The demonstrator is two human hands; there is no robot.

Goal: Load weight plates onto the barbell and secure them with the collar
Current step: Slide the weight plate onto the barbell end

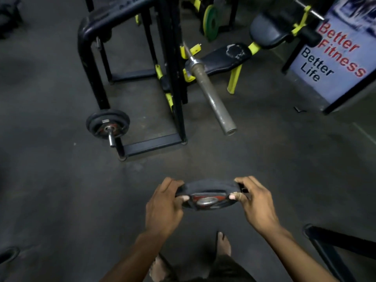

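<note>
Plate [207, 195] btwn both hands, barbell sleeve [213, 100] ahead (rack [130, 78] to its left).

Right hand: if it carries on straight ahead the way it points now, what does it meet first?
Probably nothing at once. The right hand grips the weight plate with open floor ahead; the bare barbell sleeve end lies further on, slightly left. Depth is unclear.

Printed on a pale sign board [333, 58] at upper right: "Better Fitness" in red, "Better Life" in black beneath. Small label on the racked weight plate [107, 124] at left, too small to read. Nothing legible elsewhere
</note>
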